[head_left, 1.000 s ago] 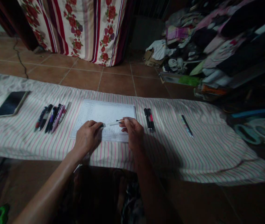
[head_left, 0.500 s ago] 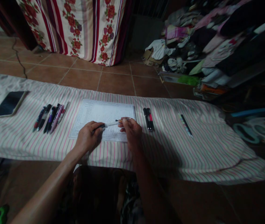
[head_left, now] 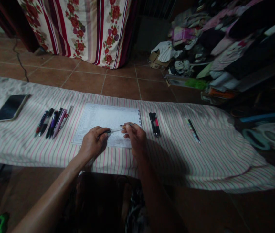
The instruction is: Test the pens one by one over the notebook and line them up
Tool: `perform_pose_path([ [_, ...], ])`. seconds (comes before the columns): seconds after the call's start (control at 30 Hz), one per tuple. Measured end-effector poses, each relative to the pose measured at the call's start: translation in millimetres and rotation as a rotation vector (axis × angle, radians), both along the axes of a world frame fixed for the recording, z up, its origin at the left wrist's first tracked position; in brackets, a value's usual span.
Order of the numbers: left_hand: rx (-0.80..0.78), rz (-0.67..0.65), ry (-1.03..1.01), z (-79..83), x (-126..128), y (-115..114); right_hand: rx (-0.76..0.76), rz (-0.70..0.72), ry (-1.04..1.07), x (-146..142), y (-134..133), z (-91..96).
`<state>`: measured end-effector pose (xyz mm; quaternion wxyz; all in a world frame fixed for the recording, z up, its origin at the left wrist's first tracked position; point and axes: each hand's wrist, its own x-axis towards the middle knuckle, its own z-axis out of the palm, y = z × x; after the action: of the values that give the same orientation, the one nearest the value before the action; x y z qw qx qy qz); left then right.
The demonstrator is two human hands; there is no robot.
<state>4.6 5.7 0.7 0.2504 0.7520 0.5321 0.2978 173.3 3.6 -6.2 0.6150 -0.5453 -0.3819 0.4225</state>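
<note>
Little has shifted since the earlier frame: left hand (head_left: 92, 142) and right hand (head_left: 135, 137) still pinch opposite ends of a pen (head_left: 116, 130) over the notebook (head_left: 96, 118), where a hard tug might fling loose parts onto the striped cloth (head_left: 200, 161)

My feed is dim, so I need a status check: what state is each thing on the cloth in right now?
pen: held at both ends, over the notebook
left hand: shut on pen
right hand: shut on pen
notebook: open, flat
phone: screen dark, face up
pen row: lying side by side
two pens: lying together
single pen: lying alone
</note>
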Motion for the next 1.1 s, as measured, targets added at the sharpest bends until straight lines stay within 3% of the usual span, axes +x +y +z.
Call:
perform_pose_path([
  [0.23,-0.090,-0.002,-0.172,-2.1,9.2,-2.8,-0.032,0.094,-0.024,-9.3,-4.5,5.1],
  [0.4,-0.261,0.080,-0.424,0.8,18.9,-6.1,-0.057,0.214,-0.123,-11.3,-7.2,8.7],
  [0.53,-0.416,0.165,-0.591,2.4,21.4,-6.6,-0.017,0.120,-0.104,-5.3,-4.2,5.9],
  [0.67,-0.395,0.150,-0.564,0.7,21.3,-6.6,0.020,0.028,-0.106,0.3,-1.8,6.2],
  [1.1,-0.299,0.049,-0.446,-0.2,21.4,-7.7,-0.061,0.070,-0.150,-1.7,-4.2,8.0],
])
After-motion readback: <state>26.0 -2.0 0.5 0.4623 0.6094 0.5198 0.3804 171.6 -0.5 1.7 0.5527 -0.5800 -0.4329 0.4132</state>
